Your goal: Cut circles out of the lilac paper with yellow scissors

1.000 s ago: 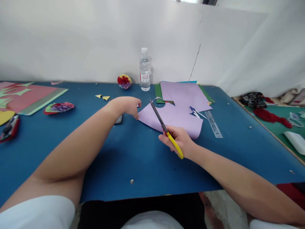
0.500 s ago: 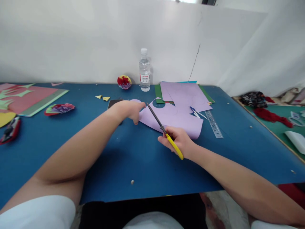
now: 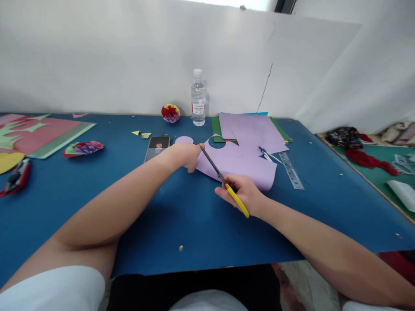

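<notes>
My right hand [image 3: 241, 193] is wrapped round the yellow handles of the scissors [image 3: 237, 199], whose blades point up and left and look closed. At the tip of the blades, my left hand [image 3: 191, 156] has its fingers pressed together at the left corner of a purple sheet [image 3: 236, 162]. That sheet has a round hole cut near its left end, and its front edge curls up. Just behind my left hand lies a purple paper disc [image 3: 184, 140], partly covered by it.
A phone [image 3: 158, 146] lies left of the disc. Behind stand a water bottle [image 3: 198, 101] and a pleated paper ball [image 3: 170, 113]. A ruler [image 3: 292, 169] and a blue compass [image 3: 267, 153] are on the right. Coloured sheets [image 3: 61, 128] and a stapler [image 3: 17, 178] lie left.
My left hand has moved a little right, onto the sheet's corner and nearer the blade tip. More of the phone and the purple disc shows. My right hand has stayed nearly still.
</notes>
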`<state>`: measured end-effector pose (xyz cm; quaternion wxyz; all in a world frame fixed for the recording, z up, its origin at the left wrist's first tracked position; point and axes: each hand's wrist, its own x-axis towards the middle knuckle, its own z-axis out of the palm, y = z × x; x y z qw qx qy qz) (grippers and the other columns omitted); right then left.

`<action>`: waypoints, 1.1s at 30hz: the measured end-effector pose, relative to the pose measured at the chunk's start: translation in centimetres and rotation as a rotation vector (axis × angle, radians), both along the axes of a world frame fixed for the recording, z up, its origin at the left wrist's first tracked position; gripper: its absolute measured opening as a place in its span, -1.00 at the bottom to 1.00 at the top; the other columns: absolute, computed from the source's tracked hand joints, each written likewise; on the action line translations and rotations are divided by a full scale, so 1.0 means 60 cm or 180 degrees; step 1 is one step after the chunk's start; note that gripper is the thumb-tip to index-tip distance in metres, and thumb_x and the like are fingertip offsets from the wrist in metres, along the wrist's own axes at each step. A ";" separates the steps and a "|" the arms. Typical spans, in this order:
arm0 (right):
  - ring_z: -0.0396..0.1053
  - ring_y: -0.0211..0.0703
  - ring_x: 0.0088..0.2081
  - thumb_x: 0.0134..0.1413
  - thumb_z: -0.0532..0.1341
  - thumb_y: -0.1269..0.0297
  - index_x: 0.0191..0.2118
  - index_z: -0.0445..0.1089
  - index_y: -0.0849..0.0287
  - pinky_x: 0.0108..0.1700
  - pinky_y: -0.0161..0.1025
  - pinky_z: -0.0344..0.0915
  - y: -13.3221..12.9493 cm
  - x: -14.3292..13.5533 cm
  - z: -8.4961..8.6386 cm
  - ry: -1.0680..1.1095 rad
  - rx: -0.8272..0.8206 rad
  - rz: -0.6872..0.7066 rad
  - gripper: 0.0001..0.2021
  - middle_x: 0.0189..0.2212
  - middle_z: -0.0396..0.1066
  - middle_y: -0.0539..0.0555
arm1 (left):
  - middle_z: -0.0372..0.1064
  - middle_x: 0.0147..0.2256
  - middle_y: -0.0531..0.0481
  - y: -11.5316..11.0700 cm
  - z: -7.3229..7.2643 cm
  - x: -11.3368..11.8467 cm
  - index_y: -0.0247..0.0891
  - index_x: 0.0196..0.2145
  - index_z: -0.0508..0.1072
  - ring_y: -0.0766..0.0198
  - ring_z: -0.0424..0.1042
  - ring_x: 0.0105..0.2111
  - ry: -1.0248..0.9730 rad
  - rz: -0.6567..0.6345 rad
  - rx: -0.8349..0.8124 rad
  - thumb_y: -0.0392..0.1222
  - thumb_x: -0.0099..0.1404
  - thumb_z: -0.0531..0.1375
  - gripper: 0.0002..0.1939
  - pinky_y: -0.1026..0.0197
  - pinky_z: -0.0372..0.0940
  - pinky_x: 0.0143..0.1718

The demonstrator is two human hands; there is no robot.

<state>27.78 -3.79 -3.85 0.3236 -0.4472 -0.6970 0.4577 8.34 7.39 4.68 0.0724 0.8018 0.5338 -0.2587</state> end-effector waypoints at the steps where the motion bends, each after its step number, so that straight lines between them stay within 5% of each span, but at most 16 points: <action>1: 0.09 -0.26 -0.59 0.17 0.38 -0.21 -0.46 0.15 0.02 -0.55 -0.25 0.03 0.000 0.000 0.000 -0.0012 -0.0007 0.0000 -0.48 -0.65 0.16 -0.13 | 0.58 0.17 -0.36 0.000 0.001 0.000 -0.19 0.60 -0.04 -0.21 0.58 0.14 -0.0004 -0.0014 -0.0004 -0.24 0.03 0.35 0.23 0.05 0.50 0.08; 6: 0.10 -0.26 -0.58 0.18 0.37 -0.21 -0.46 0.15 0.03 -0.54 -0.25 0.04 0.001 0.001 0.002 -0.0004 0.0023 0.0014 -0.48 -0.63 0.17 -0.12 | 0.57 0.17 -0.39 0.005 -0.003 0.000 -0.25 0.54 0.16 -0.22 0.59 0.12 -0.0029 -0.0081 0.0019 -0.23 0.05 0.34 0.09 0.04 0.50 0.06; 13: 0.08 -0.25 -0.56 0.19 0.36 -0.21 -0.45 0.16 0.03 -0.52 -0.24 0.02 0.001 0.001 -0.004 -0.0017 0.0113 -0.0034 -0.48 -0.62 0.15 -0.12 | 0.56 0.22 -0.28 0.004 -0.005 0.000 -0.10 0.56 0.10 -0.19 0.55 0.19 -0.0018 -0.0034 0.0111 -0.27 0.02 0.37 0.17 0.07 0.48 0.10; 17: 0.04 -0.26 -0.53 0.18 0.37 -0.21 -0.48 0.15 0.04 -0.48 -0.23 0.03 0.003 0.003 -0.001 -0.0135 0.0341 -0.0130 -0.47 -0.61 0.13 -0.12 | 0.55 0.22 -0.33 0.005 -0.008 0.000 -0.17 0.55 0.12 -0.21 0.56 0.16 -0.0025 -0.0038 0.0148 -0.27 0.03 0.37 0.14 0.05 0.47 0.10; 25: 0.12 -0.21 -0.52 0.21 0.39 -0.10 -0.51 0.28 0.07 -0.45 -0.18 0.03 0.024 0.082 0.102 -0.0588 0.1195 -0.2003 -0.54 -0.61 0.19 -0.06 | 0.54 0.21 -0.33 0.005 -0.007 0.001 -0.16 0.49 0.26 -0.24 0.56 0.16 0.0027 -0.0001 0.0116 -0.27 0.04 0.37 0.04 0.02 0.46 0.10; 28: 0.26 -0.14 -0.51 0.30 0.32 -0.01 -0.57 0.31 0.08 -0.41 -0.14 0.16 0.038 0.117 0.122 -0.0587 0.1075 -0.2127 -0.54 -0.62 0.32 0.03 | 0.55 0.20 -0.33 0.004 -0.006 0.001 -0.17 0.49 0.27 -0.23 0.56 0.16 0.0028 -0.0003 0.0102 -0.28 0.04 0.37 0.03 0.02 0.45 0.10; 33: 0.30 -0.11 -0.53 0.30 0.30 -0.04 -0.50 0.36 0.10 -0.45 -0.14 0.22 0.044 0.156 0.096 -0.0307 -0.0093 -0.1806 -0.58 -0.59 0.36 0.06 | 0.54 0.19 -0.39 0.008 -0.008 0.000 -0.25 0.47 0.31 -0.27 0.56 0.14 -0.0021 -0.0006 0.0096 -0.27 0.05 0.38 0.00 0.00 0.46 0.08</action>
